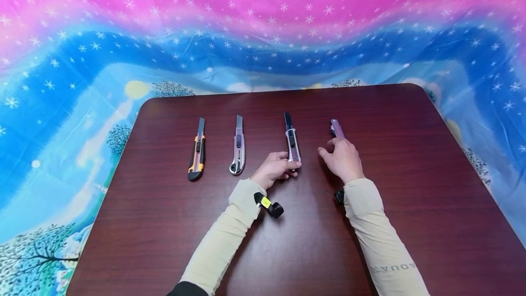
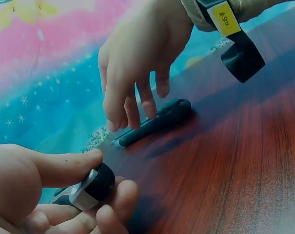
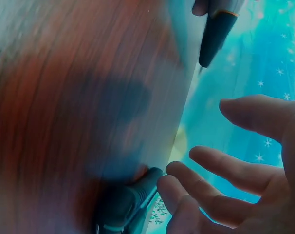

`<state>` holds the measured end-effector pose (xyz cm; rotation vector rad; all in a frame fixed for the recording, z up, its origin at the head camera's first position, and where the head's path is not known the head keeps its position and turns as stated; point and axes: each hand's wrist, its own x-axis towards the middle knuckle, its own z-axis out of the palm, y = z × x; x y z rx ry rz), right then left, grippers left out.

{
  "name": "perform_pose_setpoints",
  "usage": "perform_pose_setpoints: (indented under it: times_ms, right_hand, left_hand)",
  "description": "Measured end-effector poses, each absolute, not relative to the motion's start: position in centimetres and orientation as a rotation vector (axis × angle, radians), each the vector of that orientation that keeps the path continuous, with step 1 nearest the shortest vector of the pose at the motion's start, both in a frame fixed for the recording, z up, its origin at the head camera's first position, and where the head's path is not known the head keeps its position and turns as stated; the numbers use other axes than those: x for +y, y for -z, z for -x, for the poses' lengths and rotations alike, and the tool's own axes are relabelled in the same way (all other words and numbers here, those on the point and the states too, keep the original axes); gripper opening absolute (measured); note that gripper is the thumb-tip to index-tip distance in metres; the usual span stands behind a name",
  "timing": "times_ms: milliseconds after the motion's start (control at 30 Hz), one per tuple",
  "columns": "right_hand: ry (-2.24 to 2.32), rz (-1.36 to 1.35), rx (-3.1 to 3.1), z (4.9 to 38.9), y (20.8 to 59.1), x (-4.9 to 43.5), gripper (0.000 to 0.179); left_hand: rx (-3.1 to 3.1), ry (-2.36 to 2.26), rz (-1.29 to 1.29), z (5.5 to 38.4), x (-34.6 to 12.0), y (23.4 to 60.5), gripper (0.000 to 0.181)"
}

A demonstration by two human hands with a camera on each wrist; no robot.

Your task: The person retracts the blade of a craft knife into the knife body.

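Note:
In the head view my left hand (image 1: 274,168) grips the lower end of a silver utility knife (image 1: 292,138) with its black blade out. The left wrist view shows the thumb and fingers around that end of the knife (image 2: 91,190). My right hand (image 1: 344,159) hangs over the rightmost utility knife (image 1: 337,128), whose lower part it hides in the head view. Seen from the right wrist, the fingers (image 3: 225,195) are spread, close beside this dark-handled knife (image 3: 120,204). It lies on the table and shows pinkish on top from above.
Two more utility knives lie to the left with blades out: an orange and black one (image 1: 197,156) and a silver one (image 1: 238,150). The dark red wooden table (image 1: 144,223) has a patterned cloth (image 1: 246,44) hanging behind it and along its sides.

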<state>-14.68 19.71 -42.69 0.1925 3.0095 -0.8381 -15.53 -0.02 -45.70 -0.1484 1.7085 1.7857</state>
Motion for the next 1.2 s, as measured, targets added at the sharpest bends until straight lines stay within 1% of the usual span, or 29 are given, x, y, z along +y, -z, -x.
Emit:
perform_pose_setpoints:
  times_ms: [100, 233, 333, 500, 600, 800, 933, 1200]
  right_hand:
    - [0.893, -0.175, 3.016, 14.8, 42.9, 19.6, 0.037]
    - [1.031, -0.125, 2.967, 15.2, 43.2, 19.1, 0.037]
    - [1.200, -0.115, 2.836, 15.6, 43.2, 18.5, 0.042]
    - [1.499, -0.179, 2.495, 16.0, 42.7, 17.3, 0.053]
    - [1.589, -0.206, 2.358, 16.3, 42.5, 16.7, 0.057]
    - [1.695, -0.254, 2.183, 16.8, 42.4, 15.8, 0.055]
    - [1.722, -0.240, 2.122, 17.1, 42.3, 15.6, 0.055]
    - [1.733, -0.231, 2.028, 17.5, 42.5, 15.5, 0.060]
  left_hand:
    - [1.681, -1.834, 0.133, 15.3, -0.1, 45.6, 0.024]
    - [1.622, -1.910, 0.115, 14.9, -0.3, 45.3, 0.026]
    - [1.583, -1.950, 0.116, 14.7, -0.3, 45.0, 0.028]
    - [1.577, -1.950, 0.120, 14.2, -0.3, 44.4, 0.033]
    - [1.570, -1.949, 0.116, 13.9, -0.3, 44.1, 0.036]
    - [1.508, -1.985, 0.086, 13.6, -0.2, 43.9, 0.042]
    - [1.496, -1.985, 0.060, 13.4, -0.2, 43.8, 0.044]
    - [1.487, -1.981, 0.043, 13.0, -0.2, 43.7, 0.049]
